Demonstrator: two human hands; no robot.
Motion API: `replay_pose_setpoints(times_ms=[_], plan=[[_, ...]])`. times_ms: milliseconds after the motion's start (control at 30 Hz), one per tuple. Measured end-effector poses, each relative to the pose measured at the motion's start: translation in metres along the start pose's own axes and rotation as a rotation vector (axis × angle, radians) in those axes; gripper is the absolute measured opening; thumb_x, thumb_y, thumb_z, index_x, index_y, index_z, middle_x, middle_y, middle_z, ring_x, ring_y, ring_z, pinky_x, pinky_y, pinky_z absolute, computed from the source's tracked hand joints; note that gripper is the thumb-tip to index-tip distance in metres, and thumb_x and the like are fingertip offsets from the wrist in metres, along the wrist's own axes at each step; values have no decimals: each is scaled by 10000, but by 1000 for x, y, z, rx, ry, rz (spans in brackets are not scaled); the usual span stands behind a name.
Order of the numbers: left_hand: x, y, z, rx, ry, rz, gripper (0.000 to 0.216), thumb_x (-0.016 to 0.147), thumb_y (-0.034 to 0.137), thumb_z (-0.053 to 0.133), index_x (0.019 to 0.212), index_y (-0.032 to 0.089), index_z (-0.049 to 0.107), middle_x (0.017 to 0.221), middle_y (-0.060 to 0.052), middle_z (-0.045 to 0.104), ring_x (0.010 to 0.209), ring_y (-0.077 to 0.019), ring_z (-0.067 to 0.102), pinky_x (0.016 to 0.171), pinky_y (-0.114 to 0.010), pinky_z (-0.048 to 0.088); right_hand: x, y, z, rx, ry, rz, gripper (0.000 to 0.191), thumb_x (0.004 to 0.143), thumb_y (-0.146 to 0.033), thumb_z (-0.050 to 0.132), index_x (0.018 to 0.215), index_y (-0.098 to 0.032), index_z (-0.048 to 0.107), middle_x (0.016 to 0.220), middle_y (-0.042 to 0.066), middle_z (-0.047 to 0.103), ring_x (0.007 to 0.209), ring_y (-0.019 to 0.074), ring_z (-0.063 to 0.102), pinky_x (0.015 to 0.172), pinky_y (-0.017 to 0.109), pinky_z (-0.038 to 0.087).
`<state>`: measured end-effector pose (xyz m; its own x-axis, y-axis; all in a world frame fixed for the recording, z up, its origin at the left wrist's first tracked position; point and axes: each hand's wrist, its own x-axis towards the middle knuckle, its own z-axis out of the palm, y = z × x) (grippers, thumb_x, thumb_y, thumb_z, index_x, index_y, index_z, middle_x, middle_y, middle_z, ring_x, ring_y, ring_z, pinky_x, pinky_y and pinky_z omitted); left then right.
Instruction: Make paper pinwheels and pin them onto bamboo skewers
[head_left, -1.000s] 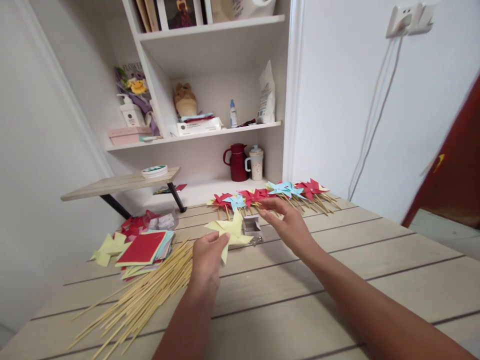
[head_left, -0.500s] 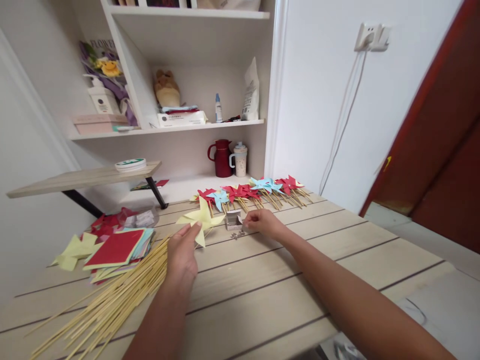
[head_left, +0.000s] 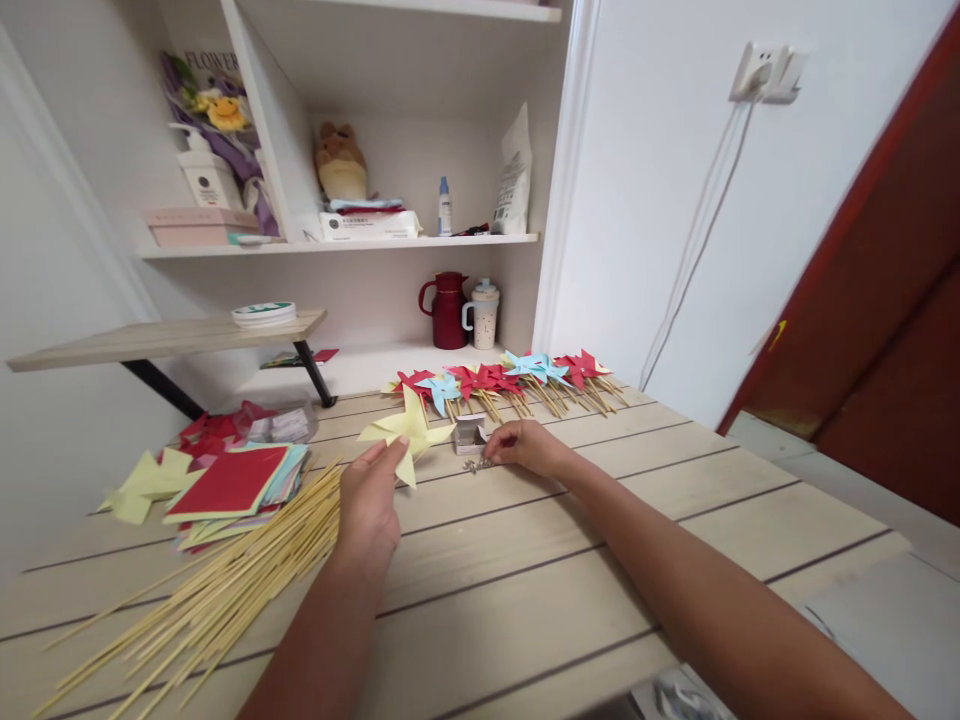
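A pale yellow paper pinwheel (head_left: 417, 436) is pinched between the thumb and fingers of my left hand (head_left: 370, 500), just above the table. My right hand (head_left: 528, 447) has its fingertips drawn together at a small heap of metal pins (head_left: 474, 465); whether a pin is between them is too small to tell. Right behind the heap stands a little open cardboard box (head_left: 470, 435). Below and left of my left hand lies a spread bundle of thin wooden sticks (head_left: 247, 575).
Finished pinwheels on sticks (head_left: 487, 380) lie in a row at the back. Left are stacked coloured paper squares (head_left: 232, 482), another yellow paper pinwheel (head_left: 146, 485) and a clear container (head_left: 281, 425). A raised wooden stand (head_left: 165, 338), red jug (head_left: 448, 312) and cup (head_left: 484, 315) are behind.
My right fingertips have come down slightly onto the pins. The left hand keeps its hold on the yellow pinwheel, and the view has shifted a little.
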<state>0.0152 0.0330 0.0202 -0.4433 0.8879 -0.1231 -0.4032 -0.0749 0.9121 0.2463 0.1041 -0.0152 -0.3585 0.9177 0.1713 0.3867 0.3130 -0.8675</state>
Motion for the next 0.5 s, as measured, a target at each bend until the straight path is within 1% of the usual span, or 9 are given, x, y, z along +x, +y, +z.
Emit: replay_pose_setpoints(times_ms=[200,333,500], plan=[[0,1,0,6,4,-17,164,699,141,787,844,103,721,911,-73,744,759,-107,660,771,-233,482,0,-2,1,-24,-28,-3,107,635,-212,682,714,-182,748,695,3,691,657,147,587,642,249,438],[-2,1,0,-8,-8,-27,145,688,135,789,813,110,720,839,-55,737,721,-103,643,733,-230,469,0,-4,1,-30,-36,14,119,619,-185,693,731,-177,733,697,4,682,656,147,585,632,245,437],[-5,2,-1,0,-18,-33,179,672,165,803,820,112,716,776,-23,716,675,-90,603,671,-222,436,-1,-4,-2,-37,-46,15,114,621,-165,685,732,-181,706,703,-4,663,674,143,578,636,241,435]])
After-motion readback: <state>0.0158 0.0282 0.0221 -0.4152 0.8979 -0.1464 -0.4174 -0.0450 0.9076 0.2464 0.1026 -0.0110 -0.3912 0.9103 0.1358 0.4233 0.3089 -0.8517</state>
